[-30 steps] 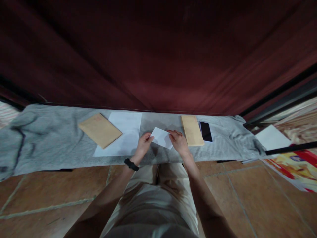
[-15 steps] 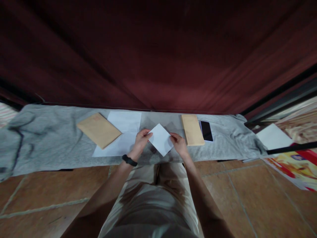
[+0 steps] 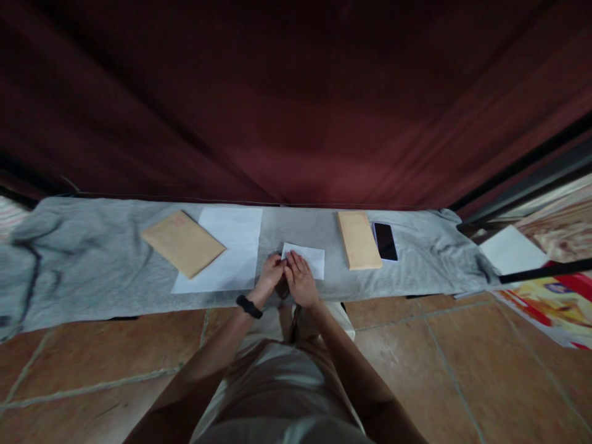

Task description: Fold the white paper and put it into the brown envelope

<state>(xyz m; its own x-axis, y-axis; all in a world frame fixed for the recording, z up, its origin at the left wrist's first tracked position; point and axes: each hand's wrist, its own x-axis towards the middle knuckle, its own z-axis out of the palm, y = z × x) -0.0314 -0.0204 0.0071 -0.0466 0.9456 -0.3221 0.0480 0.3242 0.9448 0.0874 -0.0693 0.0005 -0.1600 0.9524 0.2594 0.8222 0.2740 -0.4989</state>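
A small white sheet of paper (image 3: 313,260) lies on the grey cloth in front of me, its long side running left to right. At its left end my left hand (image 3: 272,271), with a black band on the wrist, has its fingers curled in a pinch at the paper's edge. My right hand (image 3: 300,279) rests palm down across the paper's lower left part, fingers stretched out and pointing up and left. The fingertips of both hands nearly meet, and they hide the paper's left corner.
Left of my hands, a brown envelope (image 3: 184,244) overlaps a larger white sheet (image 3: 240,246). To the right are a tan, box-like packet (image 3: 359,240) and a phone (image 3: 385,241). The grey cloth (image 3: 106,259) covers the narrow surface, with a dark red curtain (image 3: 296,123) behind.
The paper has turned from a diamond held between both hands to lying level on the cloth. My right hand has moved left, from its right corner onto its left part.
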